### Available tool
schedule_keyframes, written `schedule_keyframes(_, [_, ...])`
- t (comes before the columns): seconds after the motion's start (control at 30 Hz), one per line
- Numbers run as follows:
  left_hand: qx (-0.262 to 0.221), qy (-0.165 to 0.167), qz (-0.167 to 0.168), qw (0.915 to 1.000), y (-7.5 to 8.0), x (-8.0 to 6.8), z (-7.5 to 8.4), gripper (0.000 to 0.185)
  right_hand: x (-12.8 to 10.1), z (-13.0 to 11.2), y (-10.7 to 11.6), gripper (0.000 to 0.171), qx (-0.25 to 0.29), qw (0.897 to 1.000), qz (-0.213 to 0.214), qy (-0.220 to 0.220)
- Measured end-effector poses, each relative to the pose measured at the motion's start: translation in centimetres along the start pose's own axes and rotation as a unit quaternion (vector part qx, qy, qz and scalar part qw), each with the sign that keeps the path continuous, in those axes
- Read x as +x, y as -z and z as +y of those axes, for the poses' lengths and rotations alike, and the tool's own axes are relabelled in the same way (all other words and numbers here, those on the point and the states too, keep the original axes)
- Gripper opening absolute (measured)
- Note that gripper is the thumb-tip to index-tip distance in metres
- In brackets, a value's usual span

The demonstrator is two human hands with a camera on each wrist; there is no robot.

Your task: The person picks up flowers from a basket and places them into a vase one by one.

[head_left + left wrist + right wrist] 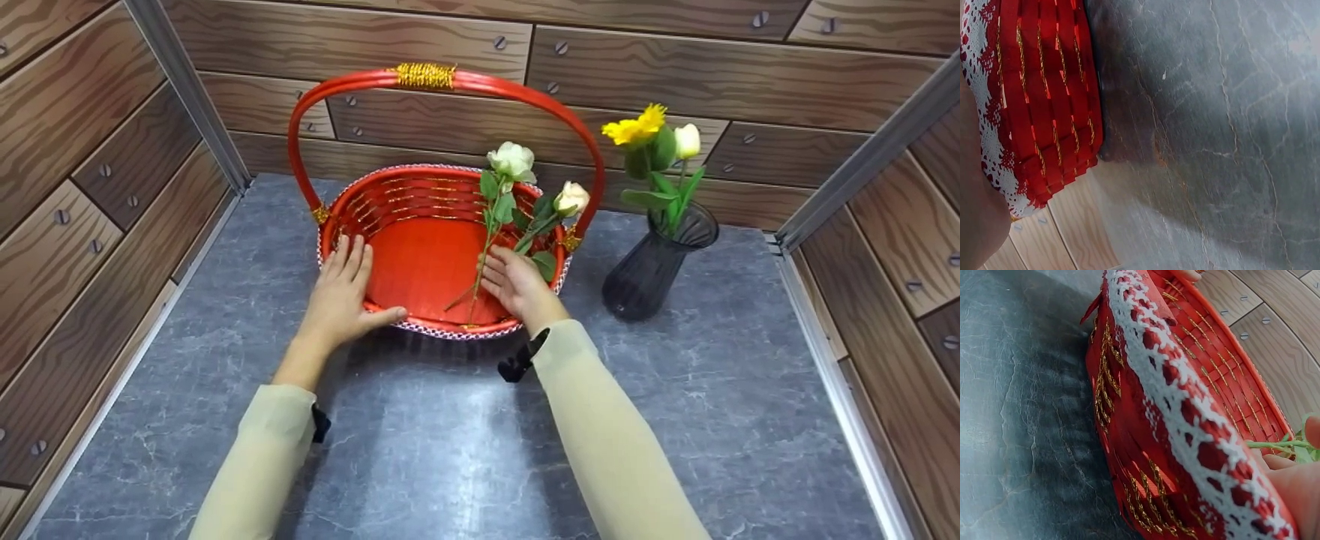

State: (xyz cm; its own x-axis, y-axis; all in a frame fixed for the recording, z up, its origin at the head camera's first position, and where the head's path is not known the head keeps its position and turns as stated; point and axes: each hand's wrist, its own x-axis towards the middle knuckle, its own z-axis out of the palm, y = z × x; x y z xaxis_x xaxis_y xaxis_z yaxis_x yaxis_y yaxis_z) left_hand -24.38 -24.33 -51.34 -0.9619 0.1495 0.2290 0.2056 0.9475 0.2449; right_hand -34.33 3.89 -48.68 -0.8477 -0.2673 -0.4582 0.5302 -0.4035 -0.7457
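The red woven basket [427, 255] is standing on the grey marbled tabletop [465, 450], and all positions here are given relative to it. The left hand [341, 292] is resting flat on its near-left rim, fingers straight and thumb hooked over the lace-trimmed edge [1185, 399], gripping nothing. The right hand [514, 281] is lying at the near-right rim with fingers loosely extended against the stems of two white roses [517, 202], which are leaning inside the basket against its right wall; whether the fingers are actually pinching a stem cannot be told. The roses appear artificial, so they are probably light and springy, with thin stems that bend readily; they are best taken low on the stem, below the leaves. The basket looks light yet fairly stiff, best steadied at the rim or lifted by the tall red handle [450, 82] arching over it. Just to the right of the basket, a dark ribbed vase [652, 262] is holding a yellow flower [637, 127] and a white bud [686, 140]; being narrow, it is likely to tip if knocked. Wood-patterned walls [675, 75] are enclosing the area behind and on both sides of the basket.
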Motion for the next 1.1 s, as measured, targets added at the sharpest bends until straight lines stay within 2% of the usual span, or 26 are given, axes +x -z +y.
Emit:
schedule_keyframes(0.17, [0.0,0.003,-0.006,1.0,0.01,0.01,0.02,0.12,0.02,0.14,-0.08,0.039,-0.003,1.0,0.011,0.012])
schedule_keyframes(0.43, [0.004,0.0,-0.001,1.0,-0.02,0.0,0.0,0.12,0.06,0.39,-0.22,0.012,-0.026,0.998,0.045,0.046])
schedule_keyframes(0.6, [-0.001,0.001,0.001,1.0,-0.08,0.07,0.02,0.12,0.04,0.46,-0.36,0.012,-0.032,0.996,0.053,0.064])
schedule_keyframes(0.83, [-0.004,0.004,-0.002,1.0,-0.12,0.01,-0.07,0.12,-0.07,0.66,-0.51,0.014,-0.034,0.995,0.043,0.084])
schedule_keyframes(1.1, [-0.001,0.0,-0.002,1.0,-0.06,0.06,-0.21,0.122,-0.19,0.42,-0.65,0.012,0.001,0.994,0.028,0.105])
